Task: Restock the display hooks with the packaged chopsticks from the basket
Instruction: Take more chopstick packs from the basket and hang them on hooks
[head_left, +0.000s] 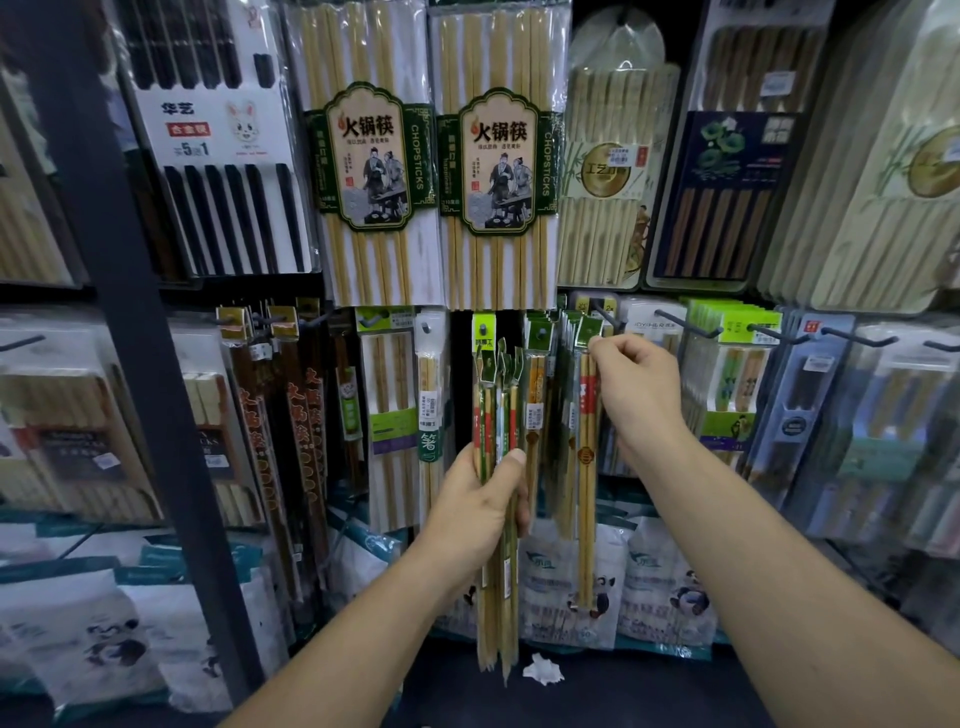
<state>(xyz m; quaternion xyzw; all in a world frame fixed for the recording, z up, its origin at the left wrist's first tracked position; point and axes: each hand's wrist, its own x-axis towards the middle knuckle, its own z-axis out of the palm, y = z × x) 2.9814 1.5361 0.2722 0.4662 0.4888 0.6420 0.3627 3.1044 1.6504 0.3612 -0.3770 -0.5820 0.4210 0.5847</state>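
Bare forearms (779, 545), bare left hand (480, 512), right hand (636, 387)

Dim, even light over a shop display.
Glare streaks the clear-wrapped chopstick packs (498, 156) above the fingers (605, 348); packs far left and right of them smear and bend with wide-angle distortion, and the surface (623, 696) below sinks into shadow.
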